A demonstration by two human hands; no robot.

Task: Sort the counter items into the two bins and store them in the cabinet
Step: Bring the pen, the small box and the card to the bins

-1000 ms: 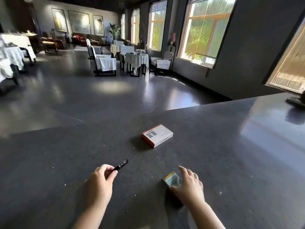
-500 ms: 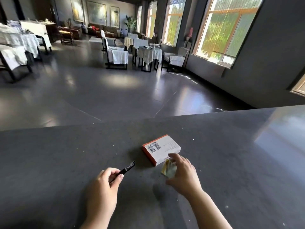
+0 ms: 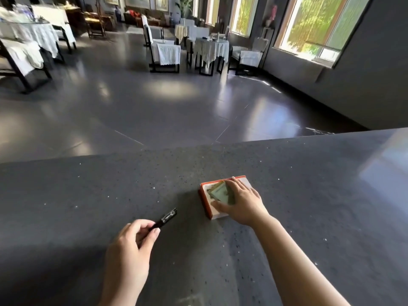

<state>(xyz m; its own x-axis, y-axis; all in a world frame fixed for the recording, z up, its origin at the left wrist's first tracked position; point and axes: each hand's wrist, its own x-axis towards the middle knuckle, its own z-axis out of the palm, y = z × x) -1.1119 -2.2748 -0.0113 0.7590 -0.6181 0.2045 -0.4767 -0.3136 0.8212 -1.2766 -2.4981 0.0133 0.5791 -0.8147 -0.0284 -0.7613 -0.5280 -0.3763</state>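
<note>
A white box with orange sides [image 3: 212,212] lies on the dark speckled counter [image 3: 309,195]. My right hand [image 3: 240,202] lies over the box and holds a small greenish card packet [image 3: 220,193] against its top, thumb at the near edge. My left hand [image 3: 128,250] hovers at the near left and pinches a black pen [image 3: 165,219] between thumb and forefinger, the pen tip pointing up and right toward the box. No bins or cabinet are in view.
The counter's far edge [image 3: 154,151] drops to a glossy dark floor. Beyond stand tables with white cloths [image 3: 212,49] and chairs [image 3: 163,54]. Large windows [image 3: 318,25] line the right wall. A bright reflection covers the counter's right end [image 3: 386,168].
My right hand lifted the small packet off the counter and carried it forward onto the white box. My left hand kept hold of the pen. The view shifted closer to the counter's far edge.
</note>
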